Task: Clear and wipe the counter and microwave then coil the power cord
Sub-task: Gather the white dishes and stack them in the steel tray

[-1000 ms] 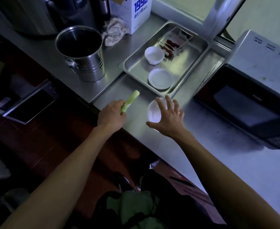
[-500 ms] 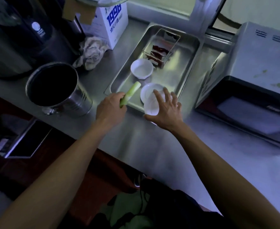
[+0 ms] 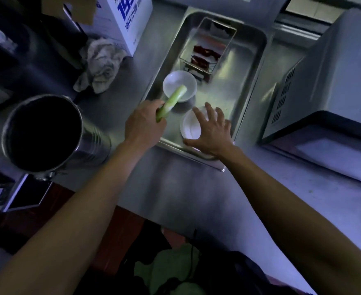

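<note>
Both hands moved over tray point(image 3: 258, 67), dish point(image 3: 191, 128) carried in

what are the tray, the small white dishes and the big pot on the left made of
Tray: looks like stainless steel, brushed and shiny, with soft reflections on its floor and rolled rim.
Small white dishes: probably glazed ceramic or melamine; smooth, glossy white, too dim to tell which. The right hand holds one.
Pot: seemingly polished steel, mirror-like streaks on its wall.
</note>
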`<action>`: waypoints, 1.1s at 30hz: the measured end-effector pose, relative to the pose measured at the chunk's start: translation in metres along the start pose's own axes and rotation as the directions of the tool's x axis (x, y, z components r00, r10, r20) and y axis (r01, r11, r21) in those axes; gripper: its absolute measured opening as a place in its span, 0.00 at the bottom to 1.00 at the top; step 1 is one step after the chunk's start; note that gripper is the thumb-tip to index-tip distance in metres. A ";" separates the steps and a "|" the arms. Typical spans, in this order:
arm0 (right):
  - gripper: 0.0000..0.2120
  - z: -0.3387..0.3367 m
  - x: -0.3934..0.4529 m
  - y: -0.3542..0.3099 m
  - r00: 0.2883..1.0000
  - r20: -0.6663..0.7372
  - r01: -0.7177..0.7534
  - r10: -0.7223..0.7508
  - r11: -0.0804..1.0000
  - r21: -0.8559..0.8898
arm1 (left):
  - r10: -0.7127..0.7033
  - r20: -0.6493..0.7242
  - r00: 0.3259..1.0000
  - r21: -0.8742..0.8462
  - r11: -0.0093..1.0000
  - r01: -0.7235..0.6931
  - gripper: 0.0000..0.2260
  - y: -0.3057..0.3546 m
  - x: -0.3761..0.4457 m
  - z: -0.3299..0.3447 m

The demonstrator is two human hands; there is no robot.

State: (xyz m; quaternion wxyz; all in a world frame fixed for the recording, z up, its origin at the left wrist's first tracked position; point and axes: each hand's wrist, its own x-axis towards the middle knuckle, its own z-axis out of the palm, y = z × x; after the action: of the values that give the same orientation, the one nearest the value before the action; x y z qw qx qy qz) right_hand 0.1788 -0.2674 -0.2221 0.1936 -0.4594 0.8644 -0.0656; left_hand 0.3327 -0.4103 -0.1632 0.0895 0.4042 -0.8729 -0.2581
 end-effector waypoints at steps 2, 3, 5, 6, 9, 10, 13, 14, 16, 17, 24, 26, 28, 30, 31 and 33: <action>0.52 0.008 0.009 0.000 0.999 0.044 -0.012 0.013 0.999 -0.031 | 0.008 0.015 1.000 -0.001 1.000 -0.008 0.18 -0.004 0.007 0.004; 0.52 0.011 0.013 0.000 0.998 0.057 -0.015 0.018 0.999 -0.048 | 0.018 0.028 0.999 -0.007 1.000 -0.018 0.18 -0.005 0.011 0.006; 0.52 0.014 0.020 0.000 0.997 0.071 -0.035 0.039 0.998 -0.061 | 0.042 0.047 0.998 -0.020 0.999 -0.041 0.17 -0.008 0.018 0.009; 0.51 0.016 0.024 0.000 0.996 0.073 -0.051 0.055 0.997 -0.057 | 0.047 0.049 0.998 -0.026 0.999 -0.046 0.17 -0.009 0.021 0.010; 0.51 0.020 0.034 0.000 0.993 0.082 -0.082 0.085 0.996 -0.047 | 0.060 0.067 0.996 -0.027 0.998 -0.058 0.17 -0.013 0.033 0.013; 0.51 0.022 0.036 0.000 0.992 0.088 -0.089 0.093 0.995 -0.043 | 0.064 0.085 0.994 -0.018 0.998 -0.063 0.18 -0.013 0.036 0.014; 0.51 0.027 0.041 -0.002 0.989 0.098 -0.104 0.107 0.994 -0.041 | 0.078 0.128 0.989 -0.011 0.997 -0.077 0.17 -0.014 0.042 0.017; 0.51 0.028 0.042 -0.003 0.989 0.101 -0.104 0.108 0.994 -0.045 | 0.080 0.137 0.987 -0.017 0.997 -0.079 0.17 -0.014 0.042 0.018; 0.51 0.031 0.043 -0.005 0.990 0.096 -0.103 0.108 0.993 -0.051 | 0.086 0.150 0.985 -0.028 0.996 -0.083 0.18 -0.015 0.044 0.018; 0.51 0.031 0.044 -0.005 0.990 0.090 -0.103 0.107 0.994 -0.047 | 0.092 0.153 0.984 -0.030 0.996 -0.088 0.17 -0.014 0.045 0.019; 0.40 0.021 0.031 0.003 0.988 0.005 -0.151 0.152 0.980 0.126 | 0.134 0.227 0.965 -0.017 0.991 -0.133 0.15 -0.015 0.049 0.026; 0.34 0.012 0.022 0.006 0.981 -0.082 -0.156 0.178 0.962 0.224 | 0.138 0.235 0.962 0.001 0.990 -0.143 0.15 -0.013 0.049 0.033; 0.31 0.005 0.013 0.009 0.966 -0.176 -0.124 0.188 0.939 0.320 | 0.126 0.240 0.963 0.039 0.990 -0.139 0.14 -0.010 0.049 0.041; 0.29 0.000 0.005 0.011 0.953 -0.248 -0.080 0.174 0.934 0.349 | 0.127 0.268 0.955 0.049 0.988 -0.146 0.13 -0.006 0.047 0.051; 0.29 -0.002 0.003 0.011 0.952 -0.259 -0.065 0.162 0.937 0.344 | 0.134 0.285 0.949 0.047 0.987 -0.154 0.13 -0.004 0.046 0.055; 0.28 -0.003 0.001 0.012 0.963 -0.236 -0.047 0.130 0.943 0.329 | 0.143 0.312 0.939 0.048 0.985 -0.165 0.13 0.001 0.045 0.063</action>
State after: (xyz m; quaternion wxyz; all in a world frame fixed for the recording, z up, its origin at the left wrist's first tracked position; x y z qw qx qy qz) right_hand 0.1676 -0.2620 -0.2228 0.1557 -0.3699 0.8798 -0.2547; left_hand 0.2792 -0.4201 -0.2190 -0.0423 0.2926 -0.9140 -0.2778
